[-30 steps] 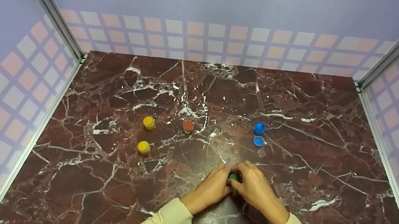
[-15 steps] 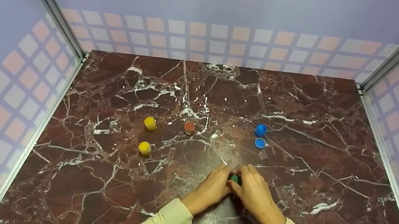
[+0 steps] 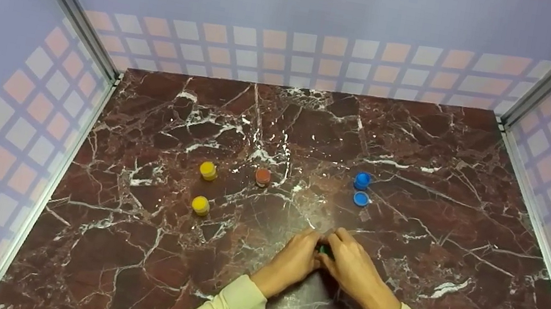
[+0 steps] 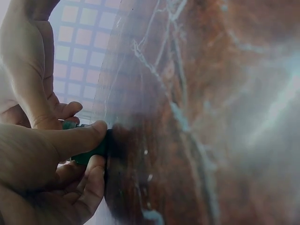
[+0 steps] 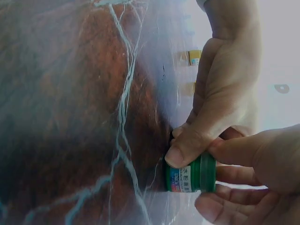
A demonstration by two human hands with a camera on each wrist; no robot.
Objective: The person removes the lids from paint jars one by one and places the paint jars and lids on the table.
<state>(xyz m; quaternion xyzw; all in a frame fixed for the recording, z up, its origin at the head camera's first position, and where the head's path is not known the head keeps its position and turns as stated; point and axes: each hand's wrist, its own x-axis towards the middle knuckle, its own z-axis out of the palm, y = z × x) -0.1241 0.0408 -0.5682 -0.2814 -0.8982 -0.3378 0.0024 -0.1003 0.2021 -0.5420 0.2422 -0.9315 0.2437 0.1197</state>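
Observation:
A small green paint jar with a printed label stands on the marbled table, between both hands. My left hand grips its lower body, thumb along one side and fingers on the other. My right hand holds the ridged green lid with thumb and fingers around it. The lid sits on the jar. From the head view the fingers cover most of the jar, leaving only a little green visible.
Beyond the right hand stands a blue jar, with a blue lid lying in front of it. An orange-brown jar stands farther left, then two yellow jars. Patterned panels wall in the table at back and sides.
The right hand has turned slightly on the green lid, and its fingers now hide more of it. The left hand stays in place; the head view has shifted a little.

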